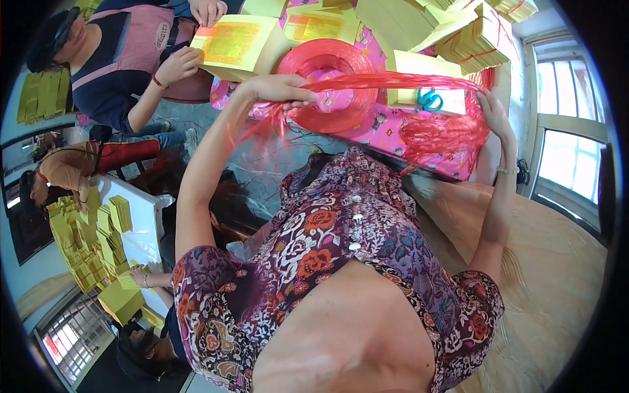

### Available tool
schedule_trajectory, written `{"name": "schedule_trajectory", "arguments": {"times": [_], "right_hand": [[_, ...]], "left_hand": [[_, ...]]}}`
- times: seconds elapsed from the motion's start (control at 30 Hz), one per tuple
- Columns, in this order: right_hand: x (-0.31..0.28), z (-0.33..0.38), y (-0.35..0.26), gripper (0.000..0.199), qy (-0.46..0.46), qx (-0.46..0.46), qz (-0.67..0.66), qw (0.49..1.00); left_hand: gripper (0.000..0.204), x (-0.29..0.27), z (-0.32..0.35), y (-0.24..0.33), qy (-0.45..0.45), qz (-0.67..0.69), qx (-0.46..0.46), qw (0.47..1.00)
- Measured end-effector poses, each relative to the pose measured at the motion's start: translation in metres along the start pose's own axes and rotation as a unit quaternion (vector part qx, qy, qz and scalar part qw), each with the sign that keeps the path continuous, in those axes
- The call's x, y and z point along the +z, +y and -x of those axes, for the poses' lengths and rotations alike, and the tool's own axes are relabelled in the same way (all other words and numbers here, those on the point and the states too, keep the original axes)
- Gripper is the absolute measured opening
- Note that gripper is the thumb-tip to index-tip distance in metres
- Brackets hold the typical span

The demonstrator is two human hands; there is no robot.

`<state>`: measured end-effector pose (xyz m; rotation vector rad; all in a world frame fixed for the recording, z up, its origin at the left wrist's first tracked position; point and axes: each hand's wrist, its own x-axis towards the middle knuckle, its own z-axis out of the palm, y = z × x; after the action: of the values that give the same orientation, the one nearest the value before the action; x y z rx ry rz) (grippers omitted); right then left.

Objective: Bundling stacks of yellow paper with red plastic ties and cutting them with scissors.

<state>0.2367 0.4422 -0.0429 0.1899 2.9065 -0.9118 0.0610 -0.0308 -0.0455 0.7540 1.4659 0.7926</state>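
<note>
A long bundle of shiny red plastic strands is stretched between my hands above the table. My left hand is closed around its left end, and loose strand tips hang below the fingers. At the far right, my right hand grips the other end, where more strands drop into a loose red heap. Behind the taut bundle lies a large ring-shaped roll of red plastic twine, partly covered by the strands. Teal-handled scissors rest on pale yellow paper just under the bundle.
The table has a pink patterned cover. Tied stacks of yellow paper stand at its back right. A person at the left handles a yellow paper block. Other people sit by a white table with yellow bundles. A window is at right.
</note>
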Motion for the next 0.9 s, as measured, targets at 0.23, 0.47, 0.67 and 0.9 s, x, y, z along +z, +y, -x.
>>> {"name": "schedule_trajectory", "arguments": {"times": [0.23, 0.47, 0.67, 0.9], "right_hand": [[0.046, 0.013, 0.018, 0.052, -0.120, 0.103, 0.213, 0.964], [0.070, -0.030, -0.185, 0.069, 0.003, -0.294, 0.020, 0.956], [0.108, -0.049, -0.192, 0.040, -0.174, -0.150, -0.040, 0.973], [0.110, -0.046, -0.174, 0.019, -0.182, -0.190, -0.038, 0.964]], "left_hand": [[0.034, -0.001, -0.016, -0.012, 0.053, 0.048, -0.039, 0.997], [0.032, 0.005, -0.047, 0.050, -0.056, -0.046, -0.002, 0.997], [0.032, -0.001, -0.061, 0.065, -0.001, -0.097, -0.010, 0.995], [0.031, 0.005, -0.070, 0.054, -0.025, -0.028, 0.049, 0.998]]}}
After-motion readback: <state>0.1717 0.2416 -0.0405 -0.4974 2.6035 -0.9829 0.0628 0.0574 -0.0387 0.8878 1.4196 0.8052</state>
